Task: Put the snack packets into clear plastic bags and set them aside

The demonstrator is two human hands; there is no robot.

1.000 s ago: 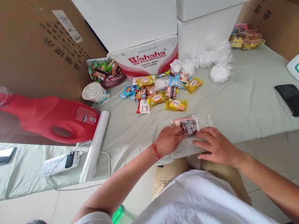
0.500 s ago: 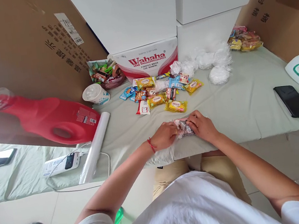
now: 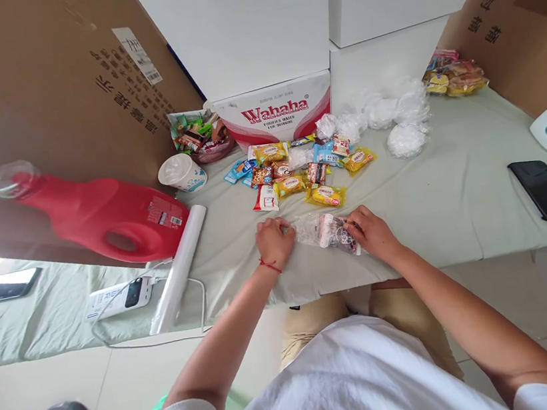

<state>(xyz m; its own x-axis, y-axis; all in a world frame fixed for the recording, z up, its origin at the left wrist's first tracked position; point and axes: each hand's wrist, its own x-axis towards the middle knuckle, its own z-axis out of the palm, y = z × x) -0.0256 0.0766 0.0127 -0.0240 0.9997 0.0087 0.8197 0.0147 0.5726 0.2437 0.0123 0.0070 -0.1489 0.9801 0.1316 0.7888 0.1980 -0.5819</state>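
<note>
A small pink-and-dark printed snack packet point(image 3: 338, 233) lies near the table's front edge. Clear plastic film point(image 3: 308, 230) spreads from its left end. My right hand point(image 3: 374, 232) is closed on the packet's right end. On the other side, my left hand point(image 3: 276, 241), with a red cord at the wrist, is closed with its fingertips at the film's left edge. Just beyond my hands sits a pile of wrapped snacks, among them a yellow packet point(image 3: 325, 195) and a red-and-white packet point(image 3: 265, 198).
Crumpled clear plastic bundles point(image 3: 406, 139) lie at the back, right of the Wahaha box point(image 3: 277, 111). To the left are a paper cup point(image 3: 181, 174), a red jug point(image 3: 109, 220), a film roll point(image 3: 179, 268) and a power bank point(image 3: 120, 298). A black phone point(image 3: 546, 190) rests at right.
My left hand has moved left, away from the packet, and the clear film now stretches out between them. My right hand stays at the packet's right end. The view has shifted slightly.
</note>
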